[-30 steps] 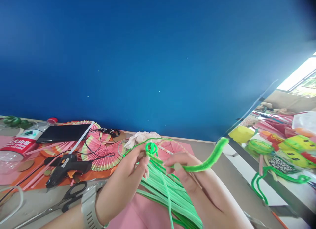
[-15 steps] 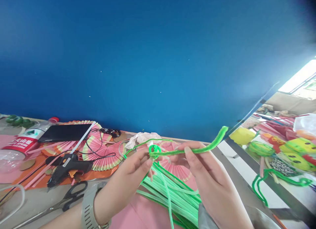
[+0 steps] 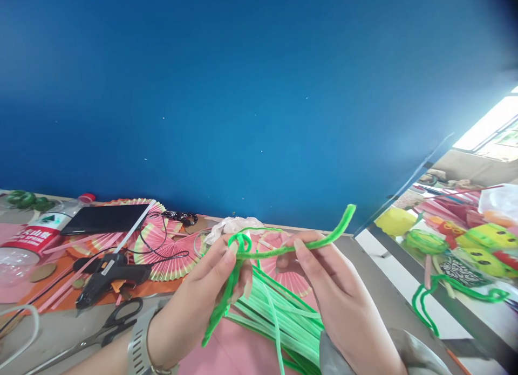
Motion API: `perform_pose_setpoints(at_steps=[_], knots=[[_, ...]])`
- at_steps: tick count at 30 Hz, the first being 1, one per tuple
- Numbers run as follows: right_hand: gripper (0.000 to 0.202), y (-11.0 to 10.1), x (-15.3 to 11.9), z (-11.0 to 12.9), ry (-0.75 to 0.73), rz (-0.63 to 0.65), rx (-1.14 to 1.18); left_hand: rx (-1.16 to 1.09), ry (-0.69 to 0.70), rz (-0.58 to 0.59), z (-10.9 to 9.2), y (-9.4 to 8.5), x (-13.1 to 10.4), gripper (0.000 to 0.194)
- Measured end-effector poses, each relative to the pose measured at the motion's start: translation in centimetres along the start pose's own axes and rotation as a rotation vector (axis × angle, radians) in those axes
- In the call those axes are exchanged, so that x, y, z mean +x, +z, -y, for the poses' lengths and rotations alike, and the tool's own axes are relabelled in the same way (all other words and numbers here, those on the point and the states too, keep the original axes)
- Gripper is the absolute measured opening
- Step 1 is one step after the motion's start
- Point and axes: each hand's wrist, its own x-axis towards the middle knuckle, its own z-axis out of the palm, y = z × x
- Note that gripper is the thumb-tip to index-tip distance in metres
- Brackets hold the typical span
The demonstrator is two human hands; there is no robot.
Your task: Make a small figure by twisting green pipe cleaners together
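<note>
My left hand (image 3: 202,294) pinches a coiled green pipe-cleaner piece (image 3: 242,243) with a small loop at its top. A thicker green tail (image 3: 218,315) hangs down from this hand. From the loop a single green strand (image 3: 275,251) runs right to my right hand (image 3: 335,288), whose thumb and fingers close on it. The strand's free end curves up past the fingers. Beneath both hands lies a bundle of light and dark green pipe cleaners (image 3: 279,315) on pink paper (image 3: 218,350).
At left are a black glue gun (image 3: 111,275), scissors (image 3: 109,329), a bottle (image 3: 32,237), a dark tablet-like slab (image 3: 105,218) and pink paper fans (image 3: 174,251). A blue panel (image 3: 251,105) stands behind. Yellow-green craft pieces (image 3: 485,240) lie at right.
The loop in my left hand has turned and shifted slightly left, and the green tail now shows below it. My right hand has moved slightly left with the strand.
</note>
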Motion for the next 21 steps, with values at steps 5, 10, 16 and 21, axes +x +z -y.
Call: perform_pose_setpoints(at_steps=[5,10,16,21], knots=[[0.009,0.3,0.1,0.1,0.085,0.025,0.155,0.056,0.106,0.021,0.0,-0.1,-0.3,0.024],[0.016,0.1,0.7,-0.3,0.333,0.256,0.399,0.107,0.169,0.163,0.2,-0.4,-0.7,0.02],[0.02,-0.1,1.2,-0.6,0.393,0.328,0.322,0.321,0.174,0.314,0.3,-0.5,-0.8,0.024],[0.025,-0.2,1.6,-0.7,0.373,0.329,0.009,0.966,0.174,0.437,-0.5,-0.4,-0.7,0.029]])
